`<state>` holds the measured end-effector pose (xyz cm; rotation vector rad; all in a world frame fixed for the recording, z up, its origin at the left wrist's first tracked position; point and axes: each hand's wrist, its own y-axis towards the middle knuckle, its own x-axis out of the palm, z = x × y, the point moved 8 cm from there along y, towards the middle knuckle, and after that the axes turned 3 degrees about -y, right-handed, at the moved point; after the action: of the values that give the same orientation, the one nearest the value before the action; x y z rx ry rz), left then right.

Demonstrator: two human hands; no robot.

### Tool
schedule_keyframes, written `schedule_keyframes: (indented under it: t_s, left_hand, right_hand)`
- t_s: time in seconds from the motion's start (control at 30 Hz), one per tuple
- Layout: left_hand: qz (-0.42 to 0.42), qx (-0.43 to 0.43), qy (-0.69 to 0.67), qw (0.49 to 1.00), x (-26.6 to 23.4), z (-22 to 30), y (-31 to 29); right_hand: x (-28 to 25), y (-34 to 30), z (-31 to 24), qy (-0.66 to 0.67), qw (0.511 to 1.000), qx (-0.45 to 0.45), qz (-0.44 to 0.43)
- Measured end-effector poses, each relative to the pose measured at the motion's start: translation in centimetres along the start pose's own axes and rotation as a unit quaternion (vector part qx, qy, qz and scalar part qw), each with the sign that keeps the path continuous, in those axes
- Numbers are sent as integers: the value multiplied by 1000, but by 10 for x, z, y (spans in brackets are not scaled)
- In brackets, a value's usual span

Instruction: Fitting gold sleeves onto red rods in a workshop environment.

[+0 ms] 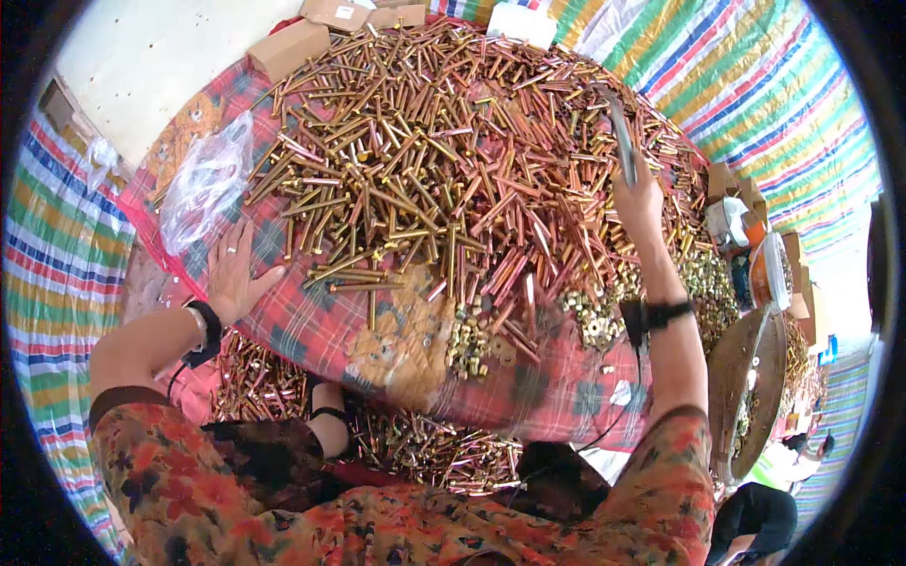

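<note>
My left hand (234,274) lies flat on the red plaid cloth (311,302), fingers stretched out, just below a crumpled clear plastic bag (206,184). It holds nothing. My right hand (639,203) is closed round a long, narrow grey metal tool (621,132), whose exact kind I cannot make out. The tool reaches away from me over the right side of a broad heap of long, brass-coloured bolts (406,141). Nearer to me, small yellowish nuts (596,316) lie below my right forearm, and another cluster of nuts (467,344) sits at the heap's front.
More bolts (439,453) lie below the cloth's near edge, by my legs. At the right stand a large round tilted pan (755,396) and a white tub (776,269). Cardboard boxes (291,49) border the far left. Another person (755,519) is partly visible at lower right.
</note>
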<state>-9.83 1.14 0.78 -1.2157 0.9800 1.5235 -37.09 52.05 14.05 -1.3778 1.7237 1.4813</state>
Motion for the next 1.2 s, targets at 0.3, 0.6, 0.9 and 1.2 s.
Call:
schedule_keyframes:
  t_s: [0.3,0.6,0.9,1.2]
  left_hand:
    - [-30,-10,32,999,3,-12,0]
    - [-19,3,13,1000,-3,-8,-4]
    - [13,18,41,999,-8,-2,-9]
    - [-8,-3,44,999,1,-3,-2]
  right_hand:
    - [183,153,-15,-77,990,-32,-118]
    - [119,60,-1,17,984,-75,-159]
    - [-39,-154,-4,143,966,-67,-207]
    - [-88,-115,29,188,978,25,-82]
